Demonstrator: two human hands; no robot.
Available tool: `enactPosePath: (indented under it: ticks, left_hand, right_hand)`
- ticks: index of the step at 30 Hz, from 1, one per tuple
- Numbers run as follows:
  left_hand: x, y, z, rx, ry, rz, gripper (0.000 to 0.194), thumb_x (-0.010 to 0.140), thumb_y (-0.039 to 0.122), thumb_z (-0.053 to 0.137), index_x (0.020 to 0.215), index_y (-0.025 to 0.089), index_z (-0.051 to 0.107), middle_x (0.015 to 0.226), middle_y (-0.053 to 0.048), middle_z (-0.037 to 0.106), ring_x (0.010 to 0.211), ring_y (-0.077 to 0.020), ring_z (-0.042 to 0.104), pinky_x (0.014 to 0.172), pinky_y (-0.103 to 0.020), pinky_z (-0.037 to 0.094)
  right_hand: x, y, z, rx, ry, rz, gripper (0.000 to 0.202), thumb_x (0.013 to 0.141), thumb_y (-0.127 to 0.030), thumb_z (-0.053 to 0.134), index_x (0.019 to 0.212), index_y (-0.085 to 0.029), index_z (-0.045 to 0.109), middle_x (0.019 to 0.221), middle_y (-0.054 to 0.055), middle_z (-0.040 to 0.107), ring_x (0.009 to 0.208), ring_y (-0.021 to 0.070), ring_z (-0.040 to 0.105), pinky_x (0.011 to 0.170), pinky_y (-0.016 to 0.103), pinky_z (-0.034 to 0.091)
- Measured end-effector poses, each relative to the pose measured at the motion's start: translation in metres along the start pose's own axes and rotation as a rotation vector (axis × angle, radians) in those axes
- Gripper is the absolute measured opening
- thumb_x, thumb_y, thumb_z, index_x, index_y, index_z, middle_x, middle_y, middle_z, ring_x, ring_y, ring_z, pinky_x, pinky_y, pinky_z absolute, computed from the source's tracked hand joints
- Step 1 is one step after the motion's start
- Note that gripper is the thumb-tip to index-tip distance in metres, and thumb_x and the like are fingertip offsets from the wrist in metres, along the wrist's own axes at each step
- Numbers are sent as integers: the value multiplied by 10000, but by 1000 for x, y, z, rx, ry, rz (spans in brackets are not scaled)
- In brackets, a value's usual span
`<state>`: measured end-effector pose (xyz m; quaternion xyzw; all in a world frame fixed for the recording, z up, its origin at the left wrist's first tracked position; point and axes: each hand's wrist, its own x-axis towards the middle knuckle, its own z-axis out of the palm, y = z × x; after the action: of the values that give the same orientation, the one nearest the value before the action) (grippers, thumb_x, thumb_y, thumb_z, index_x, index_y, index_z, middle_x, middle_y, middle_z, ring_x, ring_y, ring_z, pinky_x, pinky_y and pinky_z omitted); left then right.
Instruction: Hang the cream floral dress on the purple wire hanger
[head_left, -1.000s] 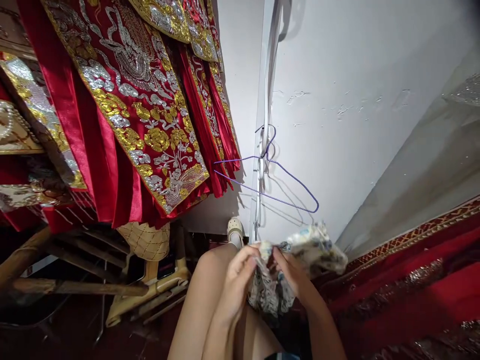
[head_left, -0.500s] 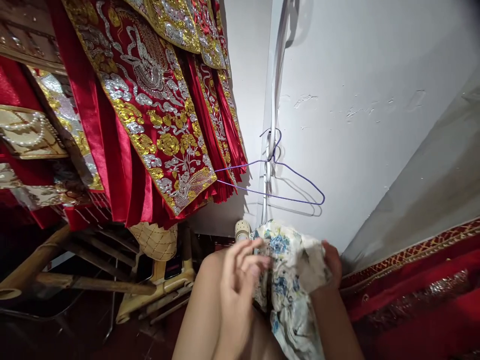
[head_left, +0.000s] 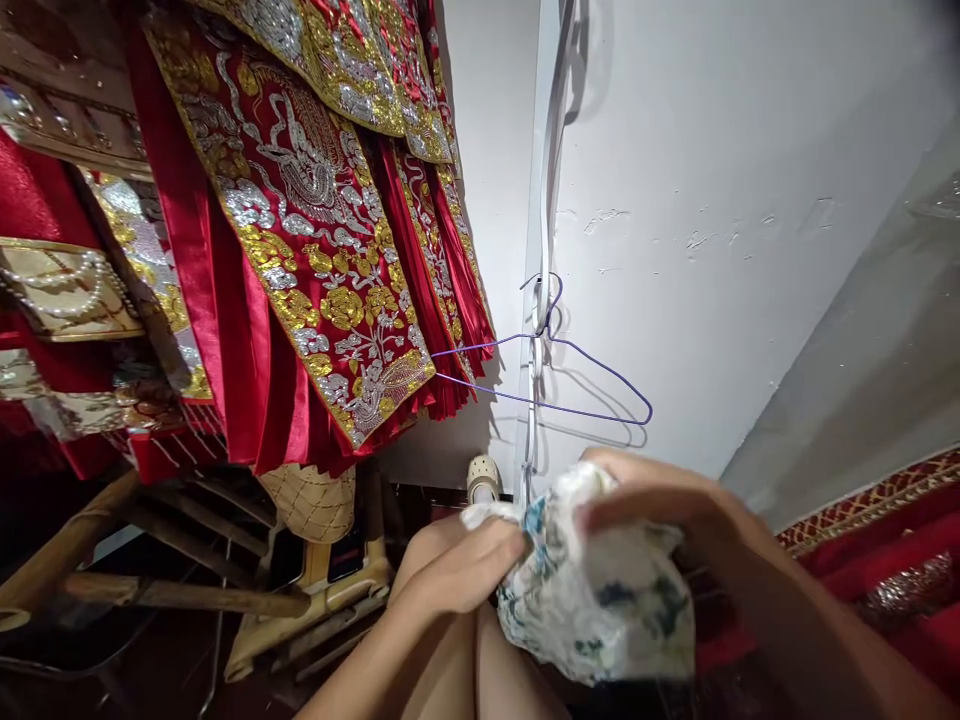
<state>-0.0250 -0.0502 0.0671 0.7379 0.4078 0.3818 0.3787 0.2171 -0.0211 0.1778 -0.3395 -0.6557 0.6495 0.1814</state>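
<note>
A white cloth with blue and green flowers (head_left: 592, 610) is bunched up above my lap, partly blurred. My left hand (head_left: 480, 560) grips its upper left side, fingers closed over the fabric. On the other side my right hand (head_left: 637, 495) is closed on the top of the cloth, smeared by motion. Beyond both hands a thin purple wire hanger (head_left: 570, 408) hangs by its hook from a white strap (head_left: 546, 220) against the wall, with no garment on it.
Red costumes with gold and silver embroidery (head_left: 337, 290) hang at the left. Below them stands a bamboo chair (head_left: 195, 592). A pale clog (head_left: 484, 475) shows past my knees. Red trimmed fabric (head_left: 885, 520) lies at the lower right, beside the wall (head_left: 712, 150).
The cloth has been gathered up and shifted. My left hand, previously loose beside it, has closed on its edge. My right hand has moved up and inward over the top.
</note>
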Motion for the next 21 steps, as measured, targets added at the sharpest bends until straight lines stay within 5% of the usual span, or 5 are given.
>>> enactPosePath:
  ticks: [3,6,10,15,21]
  left_hand:
    - [-5,-7,-19,304,-195,-58,371,851,496,623,635,204,548,620,1,573,607,-176,528,604,-265,389]
    - [0,-4,-50,580,-236,-101,120,819,211,533,699,205,538,672,-1,603,628,-181,538,606,-260,350]
    - [6,4,-77,837,-197,-183,121,769,150,521,855,219,571,741,-41,651,713,-252,617,657,-293,378]
    - [8,11,-84,892,-244,-211,175,834,151,459,764,212,608,779,-87,706,764,-278,676,729,-335,434]
    - [25,13,-101,714,-188,33,404,879,158,376,1109,231,699,1318,-60,670,1247,-254,585,1086,-376,389]
  right_hand:
    - [2,-8,-32,-258,390,-258,69,672,-211,701,621,-174,729,648,33,687,586,168,580,510,249,407]
    - [18,9,-56,-320,701,-379,274,679,-204,660,916,-170,794,863,72,754,738,216,654,623,285,478]
    - [63,49,-68,-308,830,-437,571,729,-251,642,1298,-216,665,1211,94,712,1046,252,659,864,349,494]
    - [93,81,-77,-364,886,-441,286,778,-288,560,931,-156,762,893,79,745,887,247,655,794,334,471]
    - [48,75,-88,-505,1059,-468,157,724,-268,553,695,-173,675,665,15,644,633,181,540,593,279,361]
